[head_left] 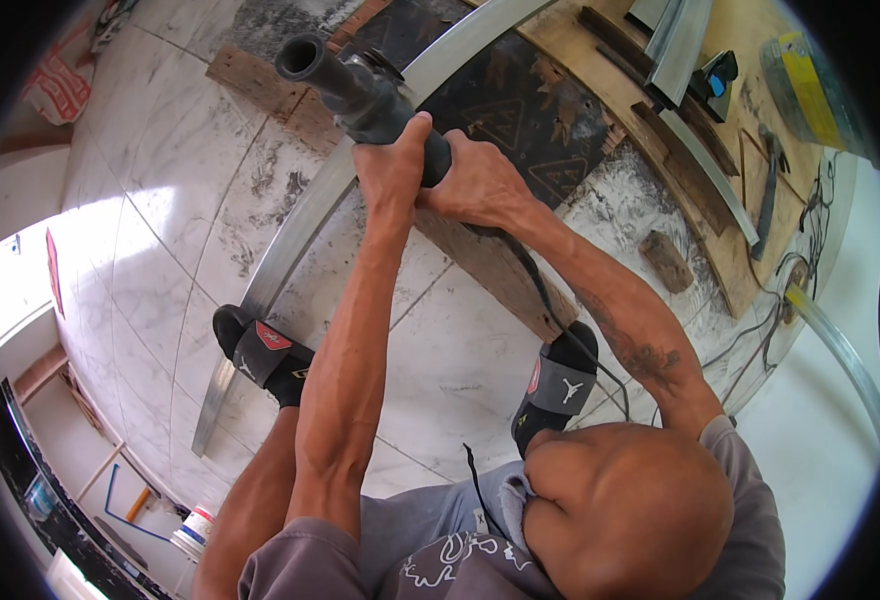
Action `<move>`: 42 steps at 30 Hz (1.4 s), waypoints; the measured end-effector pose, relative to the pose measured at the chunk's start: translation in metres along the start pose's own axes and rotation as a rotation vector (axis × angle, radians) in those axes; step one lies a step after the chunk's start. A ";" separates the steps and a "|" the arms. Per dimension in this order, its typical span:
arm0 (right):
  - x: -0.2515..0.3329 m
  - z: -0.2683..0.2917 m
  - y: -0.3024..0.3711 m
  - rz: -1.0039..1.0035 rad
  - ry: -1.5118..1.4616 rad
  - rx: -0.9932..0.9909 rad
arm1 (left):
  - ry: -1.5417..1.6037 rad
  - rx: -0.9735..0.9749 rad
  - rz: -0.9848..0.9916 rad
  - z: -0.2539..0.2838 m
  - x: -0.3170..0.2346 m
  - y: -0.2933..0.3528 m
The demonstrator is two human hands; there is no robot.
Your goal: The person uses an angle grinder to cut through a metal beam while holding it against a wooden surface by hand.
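Both my hands are wrapped round the dark body of a corded angle grinder (385, 115). My left hand (392, 165) grips it on the left side, thumb along the top. My right hand (478, 182) closes round its rear end, where the black cable (535, 280) leaves. The hollow-ended side handle (305, 60) sticks out to the far left. Part of the metal guard shows beside it; the disc's contact with the work is hidden. Under the tool runs a long silver metal bar (295, 225), crossing a wooden plank (495, 265). My left sandal (260, 345) rests on the bar.
My right sandal (557, 385) is at the plank's near end. To the right, a plywood sheet (750, 265) carries metal profiles (680, 50), wood strips and a hammer (770, 185). A wood block (666, 262) lies on the dusty tiles. Cables trail along the right.
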State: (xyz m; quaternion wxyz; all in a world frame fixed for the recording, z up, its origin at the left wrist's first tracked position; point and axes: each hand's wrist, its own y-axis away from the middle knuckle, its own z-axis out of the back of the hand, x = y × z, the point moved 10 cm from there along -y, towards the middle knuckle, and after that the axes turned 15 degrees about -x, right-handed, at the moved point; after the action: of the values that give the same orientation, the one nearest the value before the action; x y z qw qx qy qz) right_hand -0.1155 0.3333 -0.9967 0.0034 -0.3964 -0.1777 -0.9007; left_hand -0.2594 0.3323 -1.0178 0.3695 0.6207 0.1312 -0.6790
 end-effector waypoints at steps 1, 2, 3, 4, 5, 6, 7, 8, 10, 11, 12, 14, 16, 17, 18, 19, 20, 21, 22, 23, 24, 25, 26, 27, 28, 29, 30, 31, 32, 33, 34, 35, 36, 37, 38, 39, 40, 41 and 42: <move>0.000 0.000 0.000 0.005 0.004 0.000 | 0.001 -0.001 -0.001 -0.001 0.000 0.000; 0.000 0.001 -0.001 0.009 0.009 0.000 | 0.001 0.002 0.000 -0.001 0.000 0.001; -0.001 0.001 -0.001 0.007 0.010 -0.001 | 0.029 -0.004 -0.001 -0.002 -0.001 0.002; -0.002 0.001 -0.001 0.006 0.012 0.003 | 0.057 -0.009 -0.003 -0.002 -0.002 0.002; -0.001 0.000 -0.001 0.007 0.012 0.008 | 0.055 -0.008 -0.003 -0.002 -0.002 0.002; 0.000 0.000 -0.001 0.006 0.011 0.007 | 0.039 -0.016 -0.001 0.000 -0.002 0.002; 0.000 -0.001 0.000 -0.001 0.011 0.015 | 0.022 -0.024 0.000 0.001 -0.001 0.001; -0.001 0.000 0.000 -0.009 0.012 0.021 | 0.022 -0.021 0.000 0.001 -0.001 0.001; -0.002 -0.001 0.000 -0.007 0.018 0.018 | -0.021 -0.003 0.003 0.000 0.000 0.000; -0.002 0.000 -0.001 -0.004 0.024 0.017 | -0.021 0.001 0.003 -0.001 -0.001 0.001; -0.002 0.001 -0.001 -0.007 0.025 0.014 | -0.026 0.004 0.015 -0.001 0.000 0.002; -0.003 0.000 0.000 -0.026 0.013 0.031 | -0.032 0.009 0.026 -0.002 -0.001 0.004; -0.003 0.000 0.001 -0.028 0.006 0.039 | -0.007 -0.033 0.049 0.002 -0.002 0.004; -0.004 0.000 0.001 -0.028 0.003 0.046 | -0.006 -0.030 0.049 0.001 -0.002 0.005; -0.004 0.000 0.001 -0.030 0.004 0.043 | -0.013 -0.030 0.048 0.001 -0.003 0.006; -0.005 0.001 0.001 -0.028 0.008 0.042 | -0.019 -0.030 0.048 0.000 -0.004 0.007; -0.004 0.001 0.001 -0.025 0.011 0.041 | -0.019 -0.029 0.048 0.000 -0.003 0.006; -0.004 0.001 0.001 -0.026 0.011 0.040 | 0.001 -0.028 0.037 0.000 -0.003 0.006; -0.003 0.001 0.001 -0.028 0.016 0.042 | 0.021 -0.028 0.027 0.000 -0.003 0.006; -0.003 0.002 0.001 -0.030 0.022 0.044 | 0.021 -0.026 0.027 -0.001 -0.002 0.005; -0.004 0.001 0.001 -0.031 0.022 0.042 | 0.018 -0.021 0.022 -0.001 -0.002 0.005; -0.005 0.000 0.001 -0.024 0.022 0.037 | 0.014 -0.017 0.017 -0.001 -0.001 0.004; -0.003 0.000 0.001 -0.017 0.021 0.033 | 0.013 -0.016 0.017 -0.001 -0.001 0.004; -0.003 0.000 0.001 -0.018 0.020 0.034 | 0.004 -0.018 0.024 0.001 0.000 0.004; -0.003 0.000 0.002 -0.019 0.011 0.040 | -0.006 -0.019 0.030 0.001 0.001 0.003; -0.003 0.000 0.003 -0.022 0.004 0.044 | -0.006 -0.018 0.032 0.001 0.001 0.004; -0.004 0.001 0.002 -0.023 0.005 0.045 | 0.005 -0.013 0.025 -0.001 0.001 0.004; -0.004 0.002 0.002 -0.016 0.006 0.037 | 0.017 -0.009 0.019 -0.002 0.000 0.005; -0.004 0.002 0.002 -0.009 0.006 0.029 | 0.016 -0.008 0.019 -0.002 0.000 0.005; -0.005 0.002 0.002 -0.010 0.006 0.029 | 0.021 -0.002 0.022 -0.003 -0.001 0.005; -0.005 0.002 0.001 -0.008 0.008 0.029 | 0.026 0.005 0.025 -0.004 -0.001 0.006; -0.004 0.002 0.002 -0.005 0.009 0.029 | 0.025 0.004 0.025 -0.003 -0.001 0.006; -0.003 0.003 0.002 -0.005 0.007 0.030 | 0.024 0.001 0.023 -0.003 -0.002 0.006; -0.003 0.003 0.002 -0.008 0.002 0.039 | 0.024 -0.001 0.021 -0.002 -0.002 0.006; -0.003 0.003 0.002 -0.011 -0.001 0.047 | 0.024 0.000 0.022 -0.003 -0.002 0.006; -0.003 0.003 0.002 -0.012 -0.001 0.046 | 0.040 -0.006 0.021 -0.003 -0.002 0.006; -0.003 0.002 0.002 -0.012 0.002 0.045 | 0.056 -0.012 0.020 -0.002 -0.001 0.006; -0.002 0.002 0.002 -0.010 0.005 0.046 | 0.056 -0.012 0.020 -0.002 -0.002 0.006; -0.002 0.002 0.002 -0.010 0.006 0.045 | 0.050 -0.010 0.031 -0.001 -0.001 0.007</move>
State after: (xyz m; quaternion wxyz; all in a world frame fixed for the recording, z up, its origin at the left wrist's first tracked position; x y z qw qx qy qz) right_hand -0.1124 0.3313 -0.9962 0.0082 -0.3928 -0.2000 -0.8976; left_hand -0.2540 0.3290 -1.0152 0.3797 0.6375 0.1338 -0.6569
